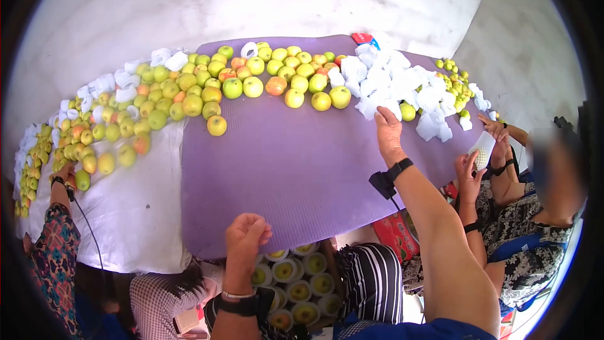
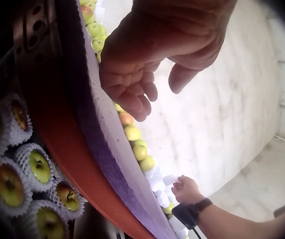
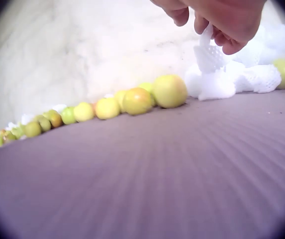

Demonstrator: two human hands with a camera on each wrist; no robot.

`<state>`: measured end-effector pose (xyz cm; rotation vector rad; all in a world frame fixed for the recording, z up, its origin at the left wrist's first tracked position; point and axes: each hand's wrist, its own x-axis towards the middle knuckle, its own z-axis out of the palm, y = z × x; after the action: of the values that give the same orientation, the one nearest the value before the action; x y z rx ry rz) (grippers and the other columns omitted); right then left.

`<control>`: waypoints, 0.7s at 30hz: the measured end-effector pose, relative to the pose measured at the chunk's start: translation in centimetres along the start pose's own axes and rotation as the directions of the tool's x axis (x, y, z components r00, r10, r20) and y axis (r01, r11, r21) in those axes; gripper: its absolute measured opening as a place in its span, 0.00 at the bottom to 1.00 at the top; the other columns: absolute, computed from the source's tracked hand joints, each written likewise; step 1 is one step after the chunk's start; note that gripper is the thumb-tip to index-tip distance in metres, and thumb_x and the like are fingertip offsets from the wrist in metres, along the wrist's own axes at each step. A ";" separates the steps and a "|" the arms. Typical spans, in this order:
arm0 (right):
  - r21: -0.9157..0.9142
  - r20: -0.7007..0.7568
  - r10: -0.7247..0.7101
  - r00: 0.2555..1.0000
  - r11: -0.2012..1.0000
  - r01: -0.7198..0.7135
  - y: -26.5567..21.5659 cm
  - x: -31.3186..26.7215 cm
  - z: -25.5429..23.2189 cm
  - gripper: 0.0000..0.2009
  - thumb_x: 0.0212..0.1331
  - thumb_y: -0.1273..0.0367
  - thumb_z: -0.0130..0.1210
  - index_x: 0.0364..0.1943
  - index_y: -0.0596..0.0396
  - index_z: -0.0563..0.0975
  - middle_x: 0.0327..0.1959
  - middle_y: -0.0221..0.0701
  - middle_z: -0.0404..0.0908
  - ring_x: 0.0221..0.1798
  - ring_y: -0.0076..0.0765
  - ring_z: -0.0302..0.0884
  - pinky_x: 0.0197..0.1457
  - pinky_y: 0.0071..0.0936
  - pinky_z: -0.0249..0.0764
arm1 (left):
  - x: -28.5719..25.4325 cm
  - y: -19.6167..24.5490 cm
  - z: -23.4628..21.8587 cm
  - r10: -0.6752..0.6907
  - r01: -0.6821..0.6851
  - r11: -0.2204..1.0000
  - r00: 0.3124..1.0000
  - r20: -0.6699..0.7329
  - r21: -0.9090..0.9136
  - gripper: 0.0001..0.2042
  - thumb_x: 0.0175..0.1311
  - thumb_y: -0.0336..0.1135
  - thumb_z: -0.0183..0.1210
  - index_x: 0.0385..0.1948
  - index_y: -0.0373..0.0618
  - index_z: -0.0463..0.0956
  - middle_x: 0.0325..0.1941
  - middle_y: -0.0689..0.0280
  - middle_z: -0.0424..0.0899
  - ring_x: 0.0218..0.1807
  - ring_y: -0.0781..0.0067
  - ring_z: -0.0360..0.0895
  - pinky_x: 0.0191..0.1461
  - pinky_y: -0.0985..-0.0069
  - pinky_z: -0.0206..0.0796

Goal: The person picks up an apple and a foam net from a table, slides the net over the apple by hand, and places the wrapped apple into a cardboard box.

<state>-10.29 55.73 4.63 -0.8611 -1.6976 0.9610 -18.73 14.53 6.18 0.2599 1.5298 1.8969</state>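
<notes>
My right hand (image 1: 389,132) is at the front of a heap of white foam net sleeves (image 1: 434,123) on the purple mat (image 1: 283,164). In the right wrist view, the fingers of that hand (image 3: 232,22) pinch a foam net sleeve (image 3: 209,57) by its upper end, and it hangs over the heap. My left hand (image 1: 245,242) hovers at the mat's near edge with nothing in it. Its fingers curl loosely and the thumb stands apart in the left wrist view (image 2: 157,50). Below it, a box holds several sleeved apples (image 1: 299,291).
Loose yellow-green apples (image 1: 189,82) line the far side of the mat and the white cloth (image 1: 141,214) at left. On the right, another person holds a foam-sleeved item (image 1: 483,149). Another person's hand (image 1: 65,173) touches the apples at far left. A red carton (image 1: 396,237) stands below the mat.
</notes>
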 end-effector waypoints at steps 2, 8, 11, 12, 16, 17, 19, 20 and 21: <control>0.254 0.059 0.183 0.981 0.948 -0.192 -3.0 -2.3 -0.1 0.10 0.54 0.70 0.53 0.39 0.60 0.76 0.45 0.36 0.76 0.51 0.39 0.73 0.54 0.34 0.69 | -0.1 0.1 0.0 0.002 -0.002 1.000 1.000 0.003 -0.008 0.06 0.60 0.32 0.53 0.29 0.40 0.72 0.26 0.65 0.78 0.27 0.78 0.75 0.31 0.84 0.65; 0.609 0.744 0.167 0.647 0.228 -0.759 -13.9 -13.4 1.1 0.07 0.51 0.71 0.57 0.34 0.55 0.76 0.39 0.34 0.79 0.46 0.38 0.76 0.54 0.37 0.70 | -0.6 0.6 0.1 0.050 -0.050 0.994 0.999 -0.003 -0.102 0.09 0.60 0.31 0.51 0.40 0.40 0.71 0.35 0.63 0.78 0.36 0.76 0.76 0.36 0.81 0.68; 0.496 0.833 0.169 0.527 0.195 -0.846 -14.2 -18.1 3.1 0.04 0.50 0.75 0.56 0.31 0.55 0.75 0.37 0.34 0.79 0.41 0.34 0.77 0.50 0.33 0.72 | -1.0 1.7 0.8 0.170 -0.167 0.938 0.985 -0.019 -0.304 0.16 0.58 0.29 0.51 0.49 0.40 0.67 0.42 0.62 0.76 0.43 0.74 0.74 0.39 0.78 0.69; 0.475 0.854 0.142 0.501 0.183 -0.861 -14.2 -19.2 3.8 0.04 0.51 0.76 0.55 0.31 0.55 0.75 0.35 0.32 0.79 0.40 0.32 0.77 0.48 0.30 0.72 | -1.0 2.2 0.8 0.196 -0.167 0.894 0.980 0.029 -0.415 0.19 0.56 0.28 0.52 0.52 0.39 0.65 0.44 0.63 0.75 0.44 0.74 0.73 0.41 0.77 0.69; 0.455 0.850 0.169 0.499 0.242 -0.857 -14.0 -22.3 6.2 0.04 0.52 0.79 0.53 0.30 0.56 0.75 0.33 0.29 0.77 0.38 0.27 0.75 0.44 0.25 0.72 | -0.8 1.9 -0.8 0.252 -0.164 0.892 0.954 0.162 -0.420 0.21 0.53 0.26 0.53 0.52 0.40 0.65 0.45 0.64 0.75 0.44 0.74 0.73 0.41 0.77 0.69; 0.460 0.825 0.181 0.536 0.336 -0.822 -13.5 -22.9 6.6 0.04 0.52 0.79 0.52 0.30 0.55 0.75 0.33 0.28 0.77 0.37 0.26 0.75 0.43 0.24 0.72 | -0.8 1.8 -1.1 0.251 -0.166 0.893 0.955 0.156 -0.418 0.21 0.53 0.26 0.53 0.52 0.40 0.65 0.45 0.64 0.75 0.44 0.74 0.73 0.41 0.77 0.69; 0.413 0.814 0.198 0.546 0.463 -0.784 -13.3 -23.8 6.8 0.05 0.55 0.79 0.49 0.31 0.56 0.75 0.32 0.27 0.76 0.37 0.24 0.73 0.42 0.22 0.70 | -1.1 1.5 -1.4 0.235 -0.172 0.924 0.960 0.152 -0.342 0.17 0.52 0.23 0.54 0.47 0.40 0.69 0.40 0.66 0.76 0.41 0.77 0.73 0.39 0.80 0.68; 0.409 0.816 0.203 0.541 0.459 -0.789 -13.2 -24.0 6.9 0.05 0.55 0.79 0.49 0.31 0.56 0.75 0.32 0.27 0.76 0.37 0.24 0.73 0.42 0.22 0.70 | -1.0 1.2 -1.7 0.230 -0.168 0.925 0.962 0.148 -0.341 0.17 0.52 0.23 0.54 0.47 0.40 0.69 0.40 0.66 0.76 0.41 0.77 0.73 0.39 0.80 0.68; 0.382 0.847 0.196 0.494 0.423 -0.822 -13.2 -24.1 7.1 0.05 0.55 0.78 0.49 0.35 0.56 0.75 0.34 0.27 0.77 0.39 0.25 0.73 0.44 0.23 0.70 | -0.7 1.0 -1.9 0.230 -0.175 0.930 0.963 0.140 -0.324 0.15 0.51 0.23 0.54 0.43 0.40 0.70 0.38 0.67 0.77 0.39 0.78 0.73 0.37 0.81 0.67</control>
<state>-11.71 27.41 5.27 -0.4433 -1.2376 2.5852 -19.59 12.53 6.72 0.4447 1.1039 2.1794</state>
